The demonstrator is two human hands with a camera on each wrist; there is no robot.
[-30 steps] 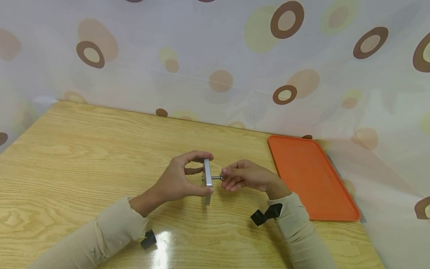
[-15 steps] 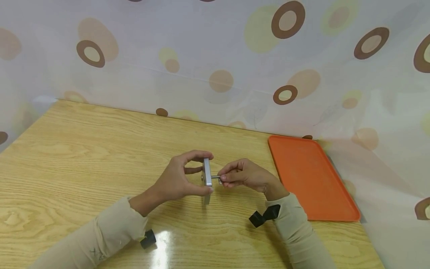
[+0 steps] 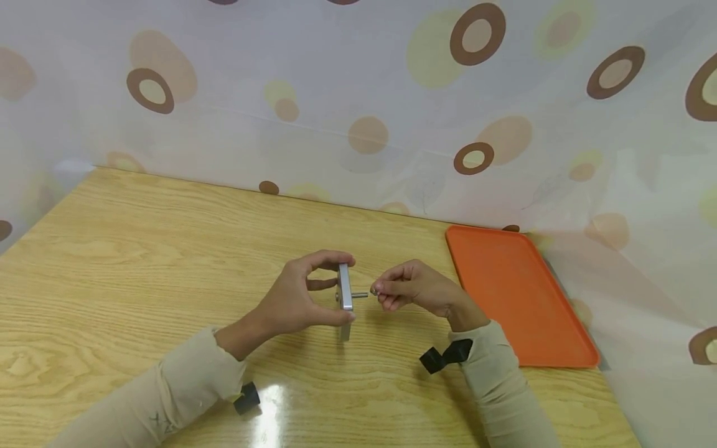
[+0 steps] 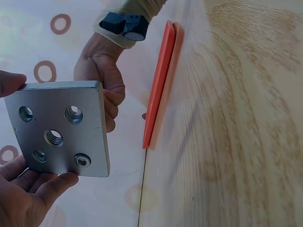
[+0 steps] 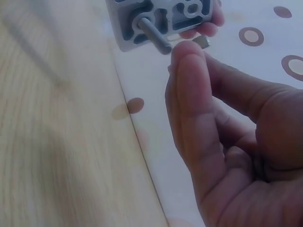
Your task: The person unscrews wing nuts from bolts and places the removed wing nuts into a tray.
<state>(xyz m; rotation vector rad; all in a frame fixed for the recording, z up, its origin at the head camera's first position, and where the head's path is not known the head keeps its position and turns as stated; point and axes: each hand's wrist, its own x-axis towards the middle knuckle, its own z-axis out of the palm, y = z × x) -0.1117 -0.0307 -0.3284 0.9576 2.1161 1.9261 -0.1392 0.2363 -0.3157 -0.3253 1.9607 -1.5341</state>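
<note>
My left hand (image 3: 294,298) grips a square silver metal plate (image 3: 345,289) by its edges and holds it on edge above the table. The left wrist view shows several round holes in the plate's flat face and a bolt's hex-socket head (image 4: 82,160) in one corner hole. From the plate's ribbed back, the bolt shank (image 5: 155,37) sticks out to the right. Just off the shank's tip, my right hand (image 3: 422,289) pinches a small metal nut (image 3: 374,291) between thumb and fingertips. Fingers mostly cover the nut in the right wrist view.
An orange tray (image 3: 512,292) lies at the table's right side, beyond the right hand. The wood-grain table (image 3: 168,249) meets a spotted covering (image 3: 336,93) at the back. Black cameras (image 3: 445,356) are worn at both wrists.
The right hand has worked the nut at the bolt's end and drawn back slightly right, so the nut is now apart from the shank. The left hand and plate stay nearly still.
</note>
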